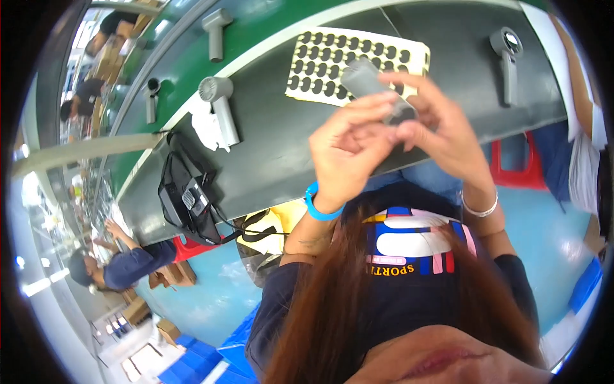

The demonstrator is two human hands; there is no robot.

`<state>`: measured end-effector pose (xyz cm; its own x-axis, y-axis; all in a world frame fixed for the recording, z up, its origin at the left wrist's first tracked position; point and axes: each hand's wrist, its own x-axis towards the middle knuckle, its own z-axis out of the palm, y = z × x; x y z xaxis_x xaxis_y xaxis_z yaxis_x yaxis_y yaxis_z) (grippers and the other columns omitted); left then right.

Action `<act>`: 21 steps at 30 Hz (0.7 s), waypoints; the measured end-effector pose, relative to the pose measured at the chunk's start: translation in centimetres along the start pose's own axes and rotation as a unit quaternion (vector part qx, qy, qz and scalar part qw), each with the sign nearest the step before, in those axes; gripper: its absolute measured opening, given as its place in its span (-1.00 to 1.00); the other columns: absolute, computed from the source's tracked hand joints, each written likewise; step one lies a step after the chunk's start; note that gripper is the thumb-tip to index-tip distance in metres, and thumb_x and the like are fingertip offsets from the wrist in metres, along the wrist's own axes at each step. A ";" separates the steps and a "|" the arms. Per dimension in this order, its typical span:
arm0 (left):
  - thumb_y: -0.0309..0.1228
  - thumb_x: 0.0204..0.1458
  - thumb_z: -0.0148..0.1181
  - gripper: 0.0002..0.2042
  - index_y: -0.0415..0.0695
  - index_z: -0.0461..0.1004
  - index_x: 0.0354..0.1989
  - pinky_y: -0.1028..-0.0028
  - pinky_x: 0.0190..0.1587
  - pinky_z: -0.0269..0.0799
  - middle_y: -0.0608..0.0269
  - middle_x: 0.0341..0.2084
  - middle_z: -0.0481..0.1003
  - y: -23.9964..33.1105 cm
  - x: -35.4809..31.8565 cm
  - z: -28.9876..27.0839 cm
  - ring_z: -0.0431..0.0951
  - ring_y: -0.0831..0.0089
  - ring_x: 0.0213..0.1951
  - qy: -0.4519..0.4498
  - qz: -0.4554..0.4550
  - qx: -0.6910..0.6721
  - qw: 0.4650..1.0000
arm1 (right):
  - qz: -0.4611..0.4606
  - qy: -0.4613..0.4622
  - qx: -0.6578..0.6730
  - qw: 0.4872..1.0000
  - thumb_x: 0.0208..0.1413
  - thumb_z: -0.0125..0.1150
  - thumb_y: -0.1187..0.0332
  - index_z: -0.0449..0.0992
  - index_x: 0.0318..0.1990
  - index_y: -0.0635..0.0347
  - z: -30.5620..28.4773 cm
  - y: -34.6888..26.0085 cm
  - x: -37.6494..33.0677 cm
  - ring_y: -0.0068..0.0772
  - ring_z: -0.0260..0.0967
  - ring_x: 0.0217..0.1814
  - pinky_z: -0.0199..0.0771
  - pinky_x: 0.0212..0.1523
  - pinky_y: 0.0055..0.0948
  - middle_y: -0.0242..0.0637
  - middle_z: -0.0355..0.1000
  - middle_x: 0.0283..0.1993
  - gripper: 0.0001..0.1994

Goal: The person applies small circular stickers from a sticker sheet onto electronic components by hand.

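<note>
Both hands are raised in front of me over the dark grey table [275, 153]. My left hand [348, 150], with a blue wristband, and my right hand [441, 128], with a silver bracelet, both grip a grey tube-shaped plastic part [374, 89]. The part tilts up to the left, its upper end free above my fingers. My left fingertips pinch at its lower end, where my right thumb and fingers wrap around it. Just behind the part lies a cream sheet [320, 61] covered with rows of dark oval stickers.
Grey hand-held fans lie on the table [219, 109], [215, 29], [508, 54], [151, 97]. A black bag [188, 198] hangs at the table's edge. A red stool [518, 169] stands below. Other people work at the left [112, 265] and right [585, 134]. Blue crates [192, 358] sit on the floor.
</note>
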<state>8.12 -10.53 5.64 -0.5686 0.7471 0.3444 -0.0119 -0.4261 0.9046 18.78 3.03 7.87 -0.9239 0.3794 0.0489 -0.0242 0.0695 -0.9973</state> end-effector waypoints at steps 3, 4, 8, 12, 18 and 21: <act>-0.82 -0.05 0.10 -0.70 -0.36 0.46 -0.10 0.45 -0.09 0.57 -0.02 0.02 0.41 0.4 0.3 -0.9 0.56 0.33 -0.12 -0.032 -0.021 -0.050 0.998 | -0.016 -0.033 0.097 0.995 0.10 0.23 0.42 0.34 0.14 0.27 1.3 0.1 0.6 -0.60 0.41 -0.28 0.47 -0.26 -0.61 -0.28 0.46 -0.16 -0.57; -0.82 -0.05 0.09 -0.70 -0.35 0.48 -0.11 0.47 -0.13 0.58 -0.01 0.02 0.41 0.8 0.5 -1.7 0.57 0.36 -0.15 -0.066 -0.036 -0.026 0.997 | -0.045 -0.041 0.099 0.993 0.08 0.23 0.46 0.35 0.12 0.31 1.5 0.3 0.6 -0.56 0.40 -0.18 0.47 -0.18 -0.59 -0.27 0.42 -0.09 -0.57; -0.63 0.04 0.12 -0.64 -0.34 0.40 0.06 0.43 -0.21 0.59 -0.16 0.10 0.33 6.4 2.4 -5.3 0.57 0.25 -0.14 -0.184 -0.036 0.096 0.978 | -0.109 -0.008 0.033 0.993 0.04 0.24 0.54 0.39 0.07 0.39 1.2 -0.8 3.4 -0.51 0.35 -0.01 0.46 -0.09 -0.55 -0.21 0.37 0.05 -0.60; -0.54 0.01 0.19 -0.68 -0.26 0.47 -0.01 0.55 -0.29 0.52 0.06 -0.07 0.50 7.5 6.4 -13.7 0.61 0.43 -0.35 0.028 0.023 0.255 0.966 | -0.075 0.041 -0.343 0.936 0.06 0.26 0.37 0.46 0.04 0.13 -0.5 -1.4 11.8 -0.65 0.17 -0.45 0.21 -0.43 -0.58 -0.40 0.31 -0.41 -0.64; -0.47 0.05 0.18 -0.80 -0.22 0.52 -0.14 0.48 -0.26 0.50 0.15 -0.12 0.53 5.0 8.7 -20.3 0.56 0.40 -0.20 0.118 0.031 0.417 0.901 | -0.243 0.048 -0.571 0.783 0.07 0.21 0.26 0.43 -0.02 0.16 -12.8 9.4 29.3 0.03 0.40 -0.21 0.37 -0.18 -0.15 -0.03 0.44 -0.26 -0.67; -0.49 0.05 0.17 -0.81 -0.24 0.52 -0.17 0.46 -0.26 0.51 0.13 -0.12 0.52 4.2 7.1 -17.7 0.56 0.36 -0.18 0.067 0.003 0.419 0.906 | -0.284 0.007 -0.572 0.770 0.03 0.22 0.34 0.46 -0.03 0.18 -15.8 11.4 33.3 0.08 0.42 -0.16 0.40 -0.13 -0.16 0.01 0.48 -0.23 -0.67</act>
<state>-10.53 -16.05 7.39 -0.6621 0.6534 0.3671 0.5878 0.1489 0.7952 -6.21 31.06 -1.01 -0.8839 -0.0033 0.4676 -0.0645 0.9913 -0.1149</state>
